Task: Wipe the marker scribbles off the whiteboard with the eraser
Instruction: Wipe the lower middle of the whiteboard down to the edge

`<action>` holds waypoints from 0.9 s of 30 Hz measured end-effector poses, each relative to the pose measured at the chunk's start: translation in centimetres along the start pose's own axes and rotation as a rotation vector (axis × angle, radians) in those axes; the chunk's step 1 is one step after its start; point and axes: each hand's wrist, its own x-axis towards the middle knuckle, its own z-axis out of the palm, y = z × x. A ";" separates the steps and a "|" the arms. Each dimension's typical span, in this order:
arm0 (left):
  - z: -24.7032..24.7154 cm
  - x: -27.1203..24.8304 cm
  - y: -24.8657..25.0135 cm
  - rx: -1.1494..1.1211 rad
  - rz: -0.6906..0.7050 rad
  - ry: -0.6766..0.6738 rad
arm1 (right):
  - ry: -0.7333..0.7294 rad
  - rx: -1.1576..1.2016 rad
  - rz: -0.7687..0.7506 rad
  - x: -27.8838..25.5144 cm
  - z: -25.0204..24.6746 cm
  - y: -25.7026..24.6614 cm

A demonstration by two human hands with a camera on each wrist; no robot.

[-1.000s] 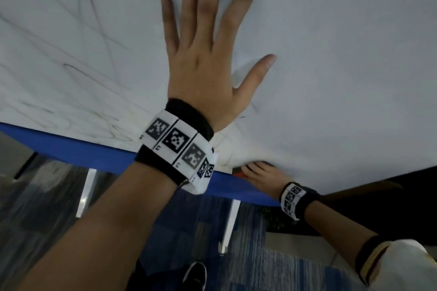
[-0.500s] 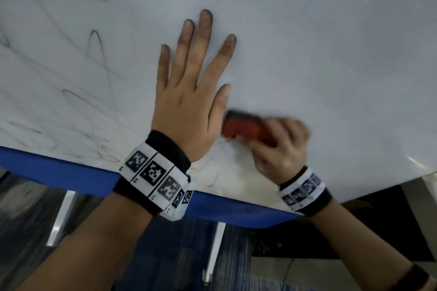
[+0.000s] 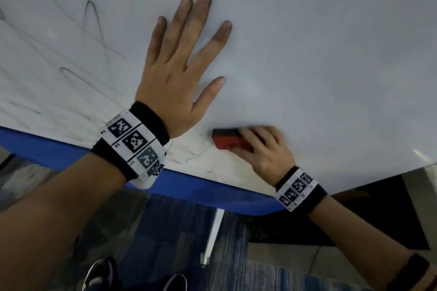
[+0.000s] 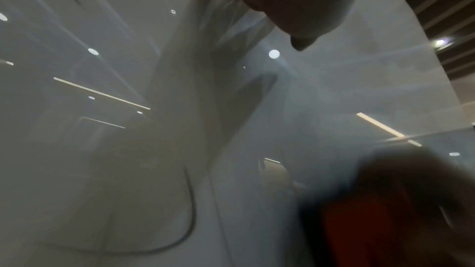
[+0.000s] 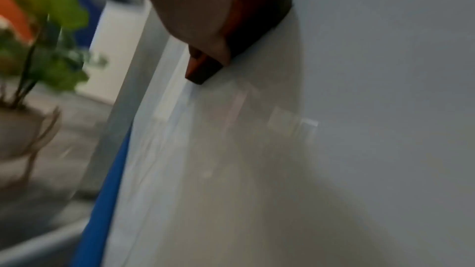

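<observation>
The whiteboard (image 3: 319, 54) fills the head view, with dark marker scribbles (image 3: 94, 30) on its left part and faint lines near its lower edge (image 3: 201, 160). My left hand (image 3: 179, 73) lies flat on the board with its fingers spread. Just below its thumb, my right hand (image 3: 262, 151) grips a red eraser (image 3: 227, 140) with a dark pad and presses it against the board. The right wrist view shows the eraser (image 5: 246, 27) on the board under my fingers. In the left wrist view the eraser (image 4: 359, 230) is a red blur at bottom right, beside a curved scribble (image 4: 190, 226).
A blue frame (image 3: 201, 191) runs along the board's lower edge, with white stand legs (image 3: 215, 234) below it. Blue and grey carpet and my shoes (image 3: 101, 274) are underneath. A potted green plant (image 5: 43, 33) stands off the board's right side.
My right hand lifted the eraser from the board's lower edge to beside my left thumb, then slid it back down and slightly right. My left hand moved lower on the board and stayed flat.
</observation>
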 end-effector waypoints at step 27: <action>-0.5 -1.1 -0.3 -0.052 0.013 -0.060 | -0.440 0.081 -0.305 -4.1 13.5 -9.6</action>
